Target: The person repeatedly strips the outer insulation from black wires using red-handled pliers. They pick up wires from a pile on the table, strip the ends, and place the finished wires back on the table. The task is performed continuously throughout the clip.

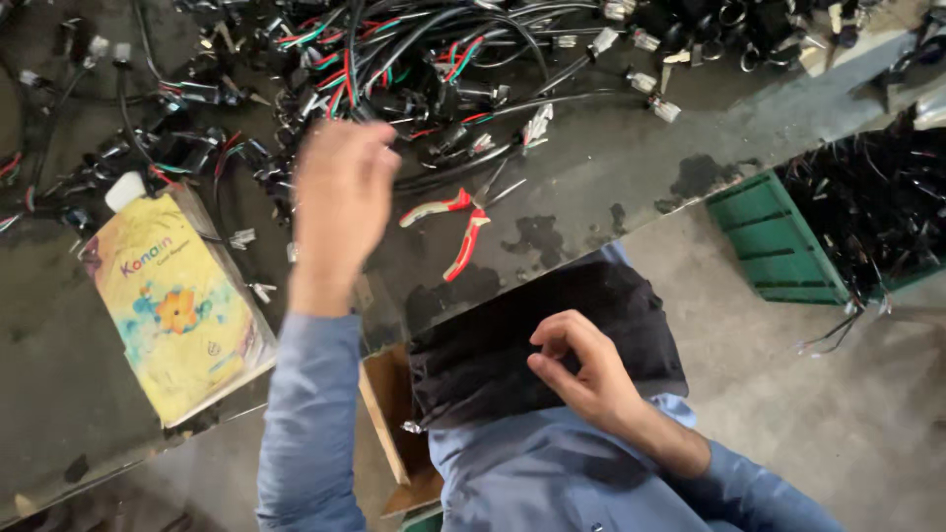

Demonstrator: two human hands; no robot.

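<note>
Wires lie tangled on the surface just beyond the blurred left hand, whose grip I cannot tell, while the right hand pinches black cloth on the lap, well apart.

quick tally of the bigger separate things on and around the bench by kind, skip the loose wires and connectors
pliers with red and white handles: 1
yellow notebook with a flower on its cover: 1
green crate of black parts: 1
black cloth on the lap: 1
brown wooden box: 1
total: 5
</note>
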